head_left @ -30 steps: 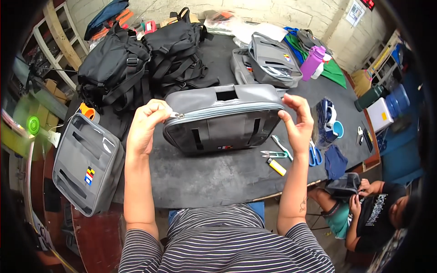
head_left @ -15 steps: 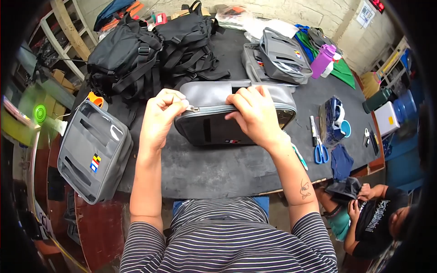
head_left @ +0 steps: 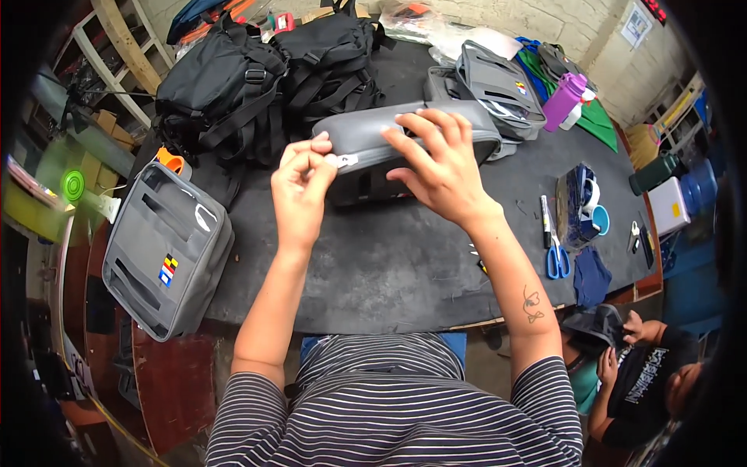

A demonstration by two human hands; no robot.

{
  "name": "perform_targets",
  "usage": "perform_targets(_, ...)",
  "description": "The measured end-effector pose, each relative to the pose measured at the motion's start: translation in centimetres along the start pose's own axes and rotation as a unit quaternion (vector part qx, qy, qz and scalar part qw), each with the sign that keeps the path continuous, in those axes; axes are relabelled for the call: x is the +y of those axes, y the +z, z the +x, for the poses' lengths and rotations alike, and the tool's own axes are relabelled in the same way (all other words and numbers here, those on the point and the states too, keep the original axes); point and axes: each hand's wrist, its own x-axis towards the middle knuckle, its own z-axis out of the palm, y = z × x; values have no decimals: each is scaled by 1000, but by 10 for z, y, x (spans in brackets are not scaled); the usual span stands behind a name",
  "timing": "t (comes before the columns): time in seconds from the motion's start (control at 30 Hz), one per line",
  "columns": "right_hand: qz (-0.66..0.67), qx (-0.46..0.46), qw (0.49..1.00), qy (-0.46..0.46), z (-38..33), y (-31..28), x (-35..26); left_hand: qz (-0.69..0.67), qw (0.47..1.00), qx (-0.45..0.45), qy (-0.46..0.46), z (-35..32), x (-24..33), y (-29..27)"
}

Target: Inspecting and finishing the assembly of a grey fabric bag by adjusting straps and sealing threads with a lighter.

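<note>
A grey zippered case with a dark clear front stands on the black tabletop ahead of me. At its left end, my left hand pinches the zipper pull between thumb and fingers. My right hand is over the case's right half, fingers spread and thumb apart; whether the fingertips touch the case I cannot tell. The hand hides part of the case's top and front. A matching grey case with a small flag patch lies at the table's left edge.
Black strapped bags fill the far left. More grey cases lie at the far right beside a purple bottle. Blue scissors, a marker and a tape dispenser sit to the right. A co-worker sits at lower right.
The case has tipped and shifted away from me, its front now less visible. My right hand's fingers have spread and lifted from their grip. My left hand has moved right with the zipper pull.
</note>
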Motion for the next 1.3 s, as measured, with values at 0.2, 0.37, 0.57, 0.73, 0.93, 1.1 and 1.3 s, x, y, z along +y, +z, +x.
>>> perform_targets(0.2, -32, 31, 999, -23, 25, 35, 5, -33, 997, 12, -66, 37, -8, -13)
perform_targets(0.37, -65, 90, 993, 42, 27, 60, 2, -151, 963, 110, -195, 50, -52, -54)
perform_targets(0.57, -62, 121, 987, 89, 28, 64, -5, -367, 854, 32, -368, -22, -147, -77)
perform_targets(0.73, -24, 81, 992, 98, 17, 48, 0, -227, 900, 63, -367, -34, -148, -52)
perform_targets(0.93, 190, 242, 915, 259, -23, -26, 38, -84, 984, 55, -150, 4, -94, -61)
perform_targets(1.1, 292, 246, 831, 404, -98, -45, 80, 125, 976, -127, 128, 38, -21, -29)
perform_targets(1.3, 126, 94, 951, 265, -63, -39, 50, 392, 822, -337, 238, 60, 9, 26)
